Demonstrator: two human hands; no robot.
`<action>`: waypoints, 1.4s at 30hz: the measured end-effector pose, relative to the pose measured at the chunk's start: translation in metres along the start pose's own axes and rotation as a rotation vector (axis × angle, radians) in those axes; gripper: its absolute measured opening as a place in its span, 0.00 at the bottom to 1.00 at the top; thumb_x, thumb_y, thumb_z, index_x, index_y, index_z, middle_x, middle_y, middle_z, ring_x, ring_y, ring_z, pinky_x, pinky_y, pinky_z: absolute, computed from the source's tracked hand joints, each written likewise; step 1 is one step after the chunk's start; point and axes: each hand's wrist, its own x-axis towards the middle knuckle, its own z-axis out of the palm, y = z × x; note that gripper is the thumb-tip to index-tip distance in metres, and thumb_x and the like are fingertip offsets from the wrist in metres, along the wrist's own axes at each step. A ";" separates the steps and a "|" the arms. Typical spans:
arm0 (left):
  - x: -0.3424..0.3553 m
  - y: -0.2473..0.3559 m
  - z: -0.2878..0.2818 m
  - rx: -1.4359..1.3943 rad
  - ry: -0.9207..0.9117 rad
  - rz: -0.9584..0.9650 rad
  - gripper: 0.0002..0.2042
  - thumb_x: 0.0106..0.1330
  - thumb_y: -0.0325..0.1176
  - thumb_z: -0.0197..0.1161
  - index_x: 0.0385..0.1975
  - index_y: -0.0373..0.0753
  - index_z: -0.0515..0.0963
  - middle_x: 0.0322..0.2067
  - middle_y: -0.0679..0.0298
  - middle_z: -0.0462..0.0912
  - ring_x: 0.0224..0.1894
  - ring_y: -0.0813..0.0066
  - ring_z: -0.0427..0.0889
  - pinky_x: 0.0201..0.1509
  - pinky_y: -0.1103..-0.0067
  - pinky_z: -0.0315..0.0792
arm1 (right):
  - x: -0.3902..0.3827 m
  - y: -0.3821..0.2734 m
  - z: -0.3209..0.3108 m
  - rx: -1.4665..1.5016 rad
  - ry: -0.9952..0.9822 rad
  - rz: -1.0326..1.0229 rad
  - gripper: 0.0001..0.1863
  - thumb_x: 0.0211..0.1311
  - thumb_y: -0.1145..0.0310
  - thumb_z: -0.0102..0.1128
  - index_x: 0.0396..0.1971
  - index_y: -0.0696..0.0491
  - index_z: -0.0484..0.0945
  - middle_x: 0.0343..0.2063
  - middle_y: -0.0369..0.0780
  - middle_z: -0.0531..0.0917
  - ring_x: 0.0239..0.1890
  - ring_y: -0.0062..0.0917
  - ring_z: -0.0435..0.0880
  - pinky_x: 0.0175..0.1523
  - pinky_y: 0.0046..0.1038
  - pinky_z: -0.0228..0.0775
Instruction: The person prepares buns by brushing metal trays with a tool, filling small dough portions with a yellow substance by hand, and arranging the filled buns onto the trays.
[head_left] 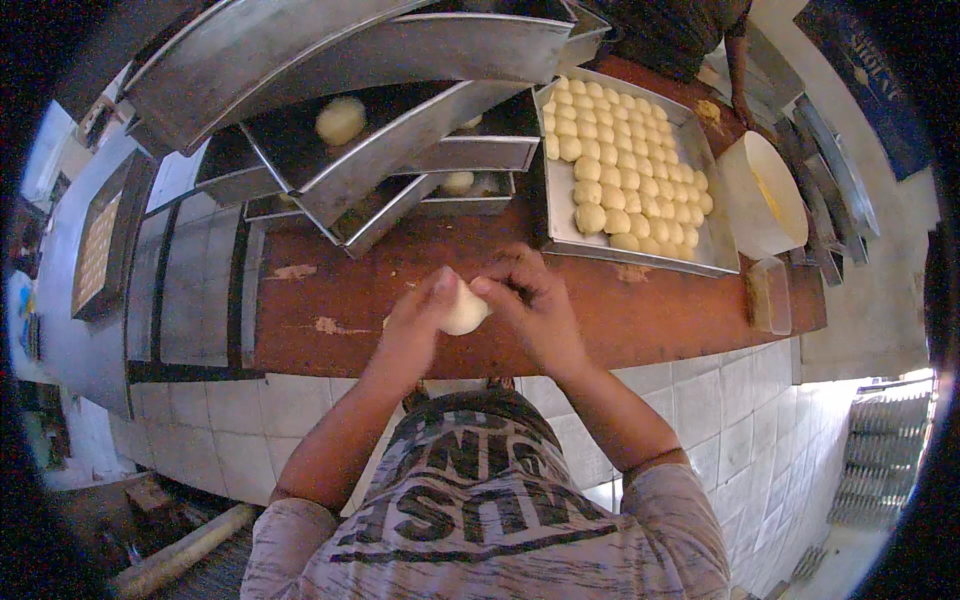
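Note:
Over the front part of the reddish-brown table (640,325), both my hands are closed on one pale ball of dough (466,310). My left hand (420,315) grips its left side, the thumb lying on top. From the right, the thumb and fingers of my right hand (530,305) pinch its upper edge. The ball's lower part bulges out between the hands. Beyond my right hand lies a metal tray (640,258) with rows of round dough balls (640,165), close together; its front left and right edge show bare metal.
Deep metal pans (400,185) are stacked crosswise at the back left, some with single dough balls (341,120) inside. A white tub (765,195) and a clear plastic container (770,295) stand right of the tray. Another person's arm (738,70) reaches in at the far right.

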 end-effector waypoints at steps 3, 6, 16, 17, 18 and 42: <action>0.010 -0.015 -0.018 -0.627 -0.109 -0.142 0.21 0.67 0.43 0.44 0.49 0.32 0.66 0.44 0.53 0.74 0.45 0.59 0.74 0.51 0.72 0.66 | -0.005 -0.021 0.003 -0.434 -0.027 -0.325 0.08 0.47 0.68 0.63 0.29 0.51 0.79 0.38 0.39 0.74 0.45 0.34 0.67 0.52 0.33 0.60; -0.005 -0.025 -0.004 -0.033 0.106 0.087 0.23 0.66 0.48 0.46 0.46 0.32 0.70 0.40 0.58 0.75 0.42 0.71 0.74 0.48 0.78 0.66 | -0.003 -0.018 -0.005 -0.504 -0.065 -0.361 0.08 0.49 0.67 0.62 0.31 0.50 0.79 0.38 0.39 0.74 0.46 0.35 0.67 0.52 0.33 0.59; -0.006 0.001 -0.023 0.094 -0.067 -0.020 0.30 0.63 0.57 0.44 0.46 0.31 0.71 0.42 0.57 0.75 0.45 0.72 0.73 0.50 0.79 0.65 | -0.015 -0.022 0.007 -0.553 -0.026 -0.401 0.11 0.47 0.68 0.61 0.33 0.52 0.78 0.38 0.40 0.75 0.45 0.35 0.70 0.51 0.32 0.63; -0.007 0.006 -0.030 0.222 -0.114 -0.109 0.31 0.63 0.58 0.44 0.47 0.32 0.71 0.42 0.57 0.75 0.46 0.72 0.73 0.51 0.79 0.65 | -0.017 -0.031 0.005 -0.676 -0.070 -0.511 0.11 0.47 0.68 0.61 0.33 0.52 0.78 0.38 0.40 0.75 0.44 0.35 0.71 0.50 0.31 0.64; -0.004 0.010 -0.032 0.301 -0.186 -0.183 0.33 0.62 0.60 0.42 0.49 0.32 0.69 0.44 0.56 0.75 0.47 0.71 0.72 0.52 0.79 0.65 | -0.018 -0.027 0.003 -0.592 -0.151 -0.542 0.12 0.46 0.69 0.61 0.34 0.52 0.78 0.38 0.40 0.75 0.42 0.36 0.72 0.48 0.30 0.65; 0.009 -0.043 -0.056 0.609 0.369 0.730 0.38 0.37 0.33 0.71 0.52 0.35 0.62 0.50 0.50 0.67 0.55 0.52 0.65 0.58 0.65 0.59 | 0.012 -0.078 0.050 -0.563 -0.158 -0.503 0.25 0.48 0.74 0.60 0.50 0.53 0.70 0.48 0.48 0.70 0.48 0.39 0.70 0.48 0.34 0.66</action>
